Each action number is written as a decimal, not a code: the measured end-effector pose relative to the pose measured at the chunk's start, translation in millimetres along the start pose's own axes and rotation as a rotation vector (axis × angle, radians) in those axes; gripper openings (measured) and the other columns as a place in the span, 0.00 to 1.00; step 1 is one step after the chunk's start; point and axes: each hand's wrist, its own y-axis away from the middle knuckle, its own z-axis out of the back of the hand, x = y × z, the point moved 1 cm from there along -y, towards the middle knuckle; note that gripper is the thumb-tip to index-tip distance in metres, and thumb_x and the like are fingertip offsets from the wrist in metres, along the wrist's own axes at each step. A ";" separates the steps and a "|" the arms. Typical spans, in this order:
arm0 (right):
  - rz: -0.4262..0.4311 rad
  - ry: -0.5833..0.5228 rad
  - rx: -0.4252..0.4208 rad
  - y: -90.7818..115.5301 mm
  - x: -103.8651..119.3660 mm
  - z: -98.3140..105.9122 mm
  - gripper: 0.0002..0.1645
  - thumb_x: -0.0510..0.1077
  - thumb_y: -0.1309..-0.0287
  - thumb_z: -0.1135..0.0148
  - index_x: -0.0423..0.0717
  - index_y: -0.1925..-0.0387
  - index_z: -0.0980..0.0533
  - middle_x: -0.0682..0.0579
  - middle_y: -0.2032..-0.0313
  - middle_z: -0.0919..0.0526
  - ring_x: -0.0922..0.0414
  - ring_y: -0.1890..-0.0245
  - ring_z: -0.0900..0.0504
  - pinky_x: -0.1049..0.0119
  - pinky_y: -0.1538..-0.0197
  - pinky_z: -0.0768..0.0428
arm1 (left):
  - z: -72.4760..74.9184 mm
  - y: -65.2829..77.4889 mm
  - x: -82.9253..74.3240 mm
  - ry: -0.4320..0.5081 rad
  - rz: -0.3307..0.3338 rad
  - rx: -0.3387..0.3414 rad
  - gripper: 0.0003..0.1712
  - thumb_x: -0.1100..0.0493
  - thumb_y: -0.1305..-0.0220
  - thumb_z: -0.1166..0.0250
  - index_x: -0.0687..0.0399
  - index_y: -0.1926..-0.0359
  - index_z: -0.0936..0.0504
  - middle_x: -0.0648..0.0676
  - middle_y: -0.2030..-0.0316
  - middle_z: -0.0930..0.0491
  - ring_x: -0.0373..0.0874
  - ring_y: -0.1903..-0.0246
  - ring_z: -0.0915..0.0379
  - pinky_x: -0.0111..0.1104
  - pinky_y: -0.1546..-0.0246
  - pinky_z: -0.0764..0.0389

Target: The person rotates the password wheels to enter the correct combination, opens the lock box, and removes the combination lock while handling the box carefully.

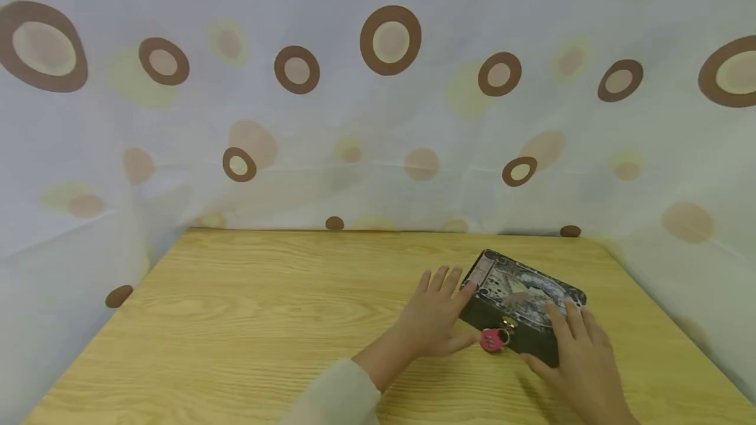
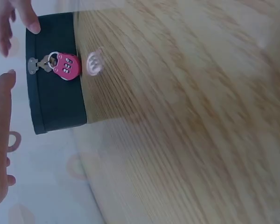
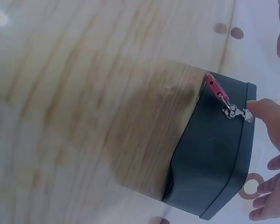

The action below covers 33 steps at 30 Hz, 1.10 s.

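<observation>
A dark box (image 1: pixel 525 290) with a black, grey and beige picture on its lid sits at an angle on the table's right side. From the metal latch (image 3: pixel 238 112) on its dark green front hangs a pink combination padlock (image 2: pixel 66 66). My left hand (image 1: pixel 434 317) is spread at the box's left end, thumb near the padlock. Over the near right part of the box is my right hand (image 1: pixel 581 356), its fingers extended above the lid. Its thumb (image 3: pixel 266 112) appears against the lid's front edge by the latch; whether it touches is unclear.
The box stands on a light wood-grain table (image 1: pixel 266 307). Behind the table and along both sides hangs a pale curtain (image 1: pixel 348 117) with brown rings and pastel dots.
</observation>
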 end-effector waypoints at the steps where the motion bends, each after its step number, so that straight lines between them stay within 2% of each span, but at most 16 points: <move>1: 0.002 0.008 0.006 -0.5 -0.5 -0.3 0.56 0.64 0.77 0.27 0.34 0.47 0.34 0.25 0.48 0.32 0.28 0.49 0.36 0.35 0.53 0.35 | -0.3 -3.0 -1.8 -0.001 0.000 0.008 0.42 0.29 0.43 0.56 0.45 0.33 0.46 0.56 0.34 0.45 0.52 0.34 0.49 0.46 0.36 0.41; 3: 0.002 0.025 0.022 -1.0 -1.1 -1.2 0.56 0.59 0.79 0.25 0.33 0.47 0.33 0.25 0.49 0.31 0.28 0.50 0.35 0.35 0.53 0.34 | -1.1 -8.4 -5.5 -0.009 0.004 0.029 0.42 0.29 0.43 0.56 0.44 0.33 0.46 0.56 0.33 0.45 0.52 0.34 0.50 0.45 0.36 0.42; 8: 0.016 0.048 0.023 -2.1 -2.0 -3.0 0.55 0.56 0.80 0.24 0.32 0.47 0.33 0.25 0.49 0.31 0.28 0.51 0.34 0.35 0.54 0.33 | -4.2 -18.6 -13.6 -0.057 0.007 0.088 0.42 0.27 0.43 0.57 0.40 0.33 0.47 0.54 0.32 0.47 0.50 0.33 0.52 0.43 0.35 0.44; 11: 0.011 0.058 0.036 -1.8 -0.9 -2.8 0.55 0.55 0.80 0.23 0.31 0.47 0.33 0.25 0.49 0.31 0.27 0.50 0.34 0.35 0.54 0.32 | -8.0 -23.1 -17.9 -0.075 -0.001 0.090 0.42 0.27 0.43 0.58 0.40 0.33 0.46 0.53 0.33 0.46 0.49 0.33 0.51 0.42 0.35 0.43; 17: -0.026 0.075 0.117 -2.2 3.2 -1.1 0.53 0.55 0.74 0.25 0.30 0.46 0.35 0.23 0.48 0.33 0.27 0.48 0.36 0.36 0.51 0.33 | -17.8 -29.7 -23.9 -0.105 -0.010 0.090 0.42 0.27 0.43 0.61 0.40 0.33 0.48 0.52 0.34 0.45 0.48 0.34 0.49 0.41 0.35 0.42; 22: -0.051 0.084 0.196 -2.8 4.8 -2.8 0.51 0.56 0.68 0.27 0.30 0.45 0.36 0.24 0.46 0.35 0.27 0.48 0.37 0.37 0.49 0.34 | -24.4 -32.1 -24.9 -0.089 0.019 0.135 0.43 0.26 0.44 0.61 0.39 0.32 0.50 0.51 0.34 0.46 0.48 0.34 0.50 0.40 0.35 0.43; 26: -0.040 0.089 0.216 -3.2 4.9 -5.1 0.50 0.54 0.68 0.27 0.30 0.46 0.35 0.25 0.48 0.33 0.29 0.49 0.35 0.38 0.49 0.32 | -27.5 -32.4 -23.8 -0.059 0.039 0.149 0.42 0.26 0.44 0.59 0.39 0.33 0.48 0.51 0.34 0.44 0.48 0.34 0.49 0.40 0.34 0.44; 29: -0.036 0.081 0.222 -3.3 5.2 -6.2 0.48 0.52 0.68 0.26 0.30 0.47 0.34 0.26 0.50 0.31 0.31 0.51 0.32 0.40 0.50 0.31 | -29.0 -32.5 -23.4 -0.052 0.032 0.157 0.42 0.27 0.44 0.58 0.39 0.33 0.47 0.51 0.34 0.44 0.48 0.34 0.49 0.39 0.34 0.44; 33: -0.032 0.065 0.214 -3.3 5.7 -6.0 0.46 0.50 0.68 0.26 0.30 0.48 0.33 0.26 0.51 0.30 0.33 0.52 0.31 0.41 0.50 0.30 | -29.9 -33.6 -23.3 -0.053 -0.005 0.132 0.42 0.28 0.43 0.57 0.44 0.34 0.45 0.52 0.34 0.43 0.47 0.34 0.49 0.37 0.34 0.44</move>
